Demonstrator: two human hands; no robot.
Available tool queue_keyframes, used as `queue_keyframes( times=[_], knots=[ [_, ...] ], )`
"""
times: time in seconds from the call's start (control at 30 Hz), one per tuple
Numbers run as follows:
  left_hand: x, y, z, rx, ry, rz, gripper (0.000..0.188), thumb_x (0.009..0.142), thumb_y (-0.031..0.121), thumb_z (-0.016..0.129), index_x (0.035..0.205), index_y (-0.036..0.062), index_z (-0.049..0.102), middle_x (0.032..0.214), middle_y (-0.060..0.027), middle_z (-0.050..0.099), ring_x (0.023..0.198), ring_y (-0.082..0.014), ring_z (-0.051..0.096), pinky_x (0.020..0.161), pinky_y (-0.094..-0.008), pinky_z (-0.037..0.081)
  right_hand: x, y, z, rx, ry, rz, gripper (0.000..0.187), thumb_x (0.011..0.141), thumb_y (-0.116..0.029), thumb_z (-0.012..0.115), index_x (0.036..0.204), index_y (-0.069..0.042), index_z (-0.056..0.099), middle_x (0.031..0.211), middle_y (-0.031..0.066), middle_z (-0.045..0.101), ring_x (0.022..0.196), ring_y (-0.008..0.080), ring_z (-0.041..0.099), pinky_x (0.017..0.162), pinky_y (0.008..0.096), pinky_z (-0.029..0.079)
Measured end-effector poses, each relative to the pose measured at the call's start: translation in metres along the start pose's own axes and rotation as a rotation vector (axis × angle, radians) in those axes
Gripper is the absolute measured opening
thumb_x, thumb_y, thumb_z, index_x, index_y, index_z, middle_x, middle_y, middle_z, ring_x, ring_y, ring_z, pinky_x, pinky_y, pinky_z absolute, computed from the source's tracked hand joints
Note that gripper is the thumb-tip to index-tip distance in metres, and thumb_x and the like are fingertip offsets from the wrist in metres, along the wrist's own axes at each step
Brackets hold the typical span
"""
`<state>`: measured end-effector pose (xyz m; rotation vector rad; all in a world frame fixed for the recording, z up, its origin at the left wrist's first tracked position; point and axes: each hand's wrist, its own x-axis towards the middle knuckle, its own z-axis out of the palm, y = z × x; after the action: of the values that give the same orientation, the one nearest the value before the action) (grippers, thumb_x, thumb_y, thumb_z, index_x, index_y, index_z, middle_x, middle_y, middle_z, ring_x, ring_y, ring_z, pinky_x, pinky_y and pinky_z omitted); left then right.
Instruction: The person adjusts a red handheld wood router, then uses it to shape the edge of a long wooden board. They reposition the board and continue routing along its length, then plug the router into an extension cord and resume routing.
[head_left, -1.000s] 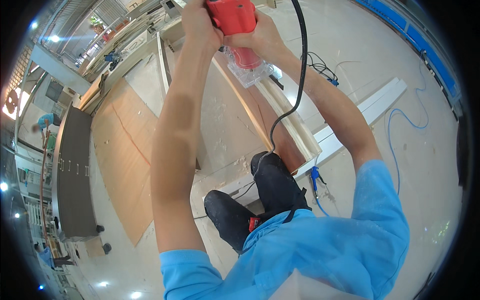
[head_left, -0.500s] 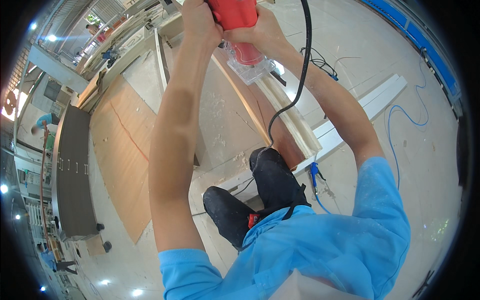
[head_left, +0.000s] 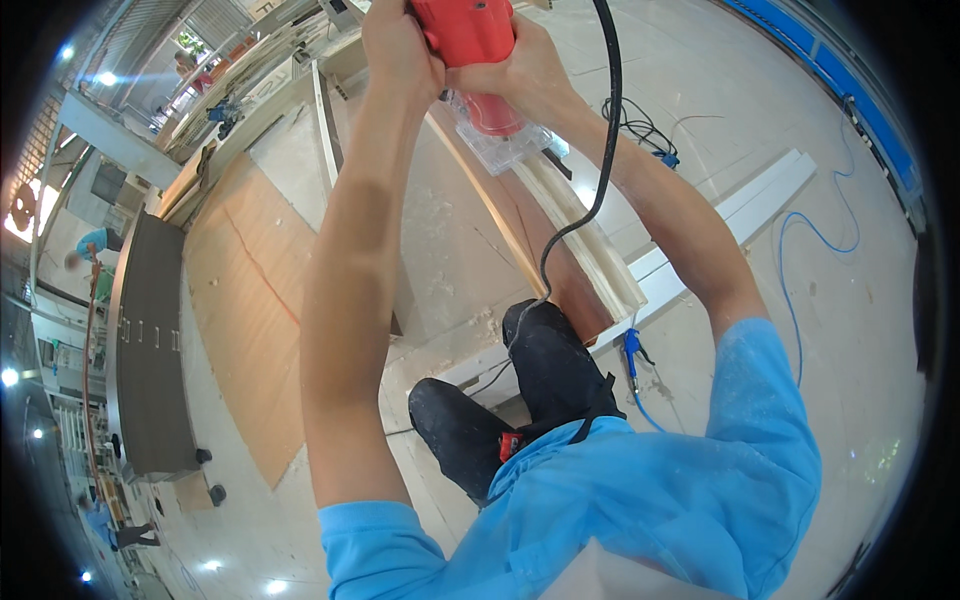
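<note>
Both my hands grip a red trim router (head_left: 466, 35) at the top of the view. My left hand (head_left: 398, 50) is closed on its left side. My right hand (head_left: 522, 68) wraps its right side, thumb across the front. The router's clear plastic base (head_left: 490, 150) rests at a long reddish-brown board (head_left: 568, 285) with a pale wooden edge; the cutter is too small to make out. Beside that board runs a cream moulded strip (head_left: 600, 255). A black power cord (head_left: 609, 130) loops from the router down past my right forearm to my knee.
A blue air blow gun (head_left: 632, 350) on a blue hose lies by my knee. White boards (head_left: 740, 215) lie to the right, near coiled black cable (head_left: 635, 125). A plywood sheet (head_left: 250, 300) and a dark cabinet (head_left: 150, 340) are at left. Other people work in the left background.
The router and both hands have shifted very slightly, staying at nearly the same spot on the board. My grip is unchanged.
</note>
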<state>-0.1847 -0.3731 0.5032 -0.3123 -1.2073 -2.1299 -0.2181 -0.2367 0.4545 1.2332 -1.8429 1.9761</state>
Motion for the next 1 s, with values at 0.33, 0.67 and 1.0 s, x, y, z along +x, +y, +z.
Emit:
queue_keyframes(
  times=[0.33,0.67,1.0],
  knots=[
    [-0.08,-0.004,-0.027,0.567,-0.252,0.209,0.067,0.1,0.043,0.066,0.144,-0.0028,0.046,0.129,-0.0079,0.063,0.112,-0.0164,0.06,0.096,-0.0319,0.048,0.0,0.011,0.005,0.104,-0.059,-0.041,0.066,0.066,-0.03,0.088,0.118,0.003,0.064,0.104,0.0112,0.073,0.091,0.0193,0.071,0.083,0.0339,0.056],
    [-0.086,-0.003,-0.014,0.566,-0.254,0.057,0.077,0.081,0.035,0.087,0.14,-0.0006,0.051,0.126,-0.011,0.065,0.114,-0.0194,0.064,0.096,-0.0326,0.051,-0.001,0.011,-0.003,-0.005,-0.065,-0.08,0.069,0.064,-0.037,0.091,0.118,-0.002,0.067,0.105,0.0116,0.074,0.094,0.0218,0.073,0.084,0.0343,0.057],
    [-0.08,-0.003,-0.008,0.591,-0.172,0.014,0.068,0.08,0.029,0.087,0.131,-0.0012,0.056,0.11,-0.0091,0.071,0.096,-0.0173,0.068,0.09,-0.0306,0.052,0.002,0.018,0.005,0.193,0.017,-0.094,0.069,0.067,-0.035,0.087,0.125,-0.005,0.064,0.108,0.0139,0.074,0.097,0.0263,0.072,0.088,0.0376,0.056]
  ],
)
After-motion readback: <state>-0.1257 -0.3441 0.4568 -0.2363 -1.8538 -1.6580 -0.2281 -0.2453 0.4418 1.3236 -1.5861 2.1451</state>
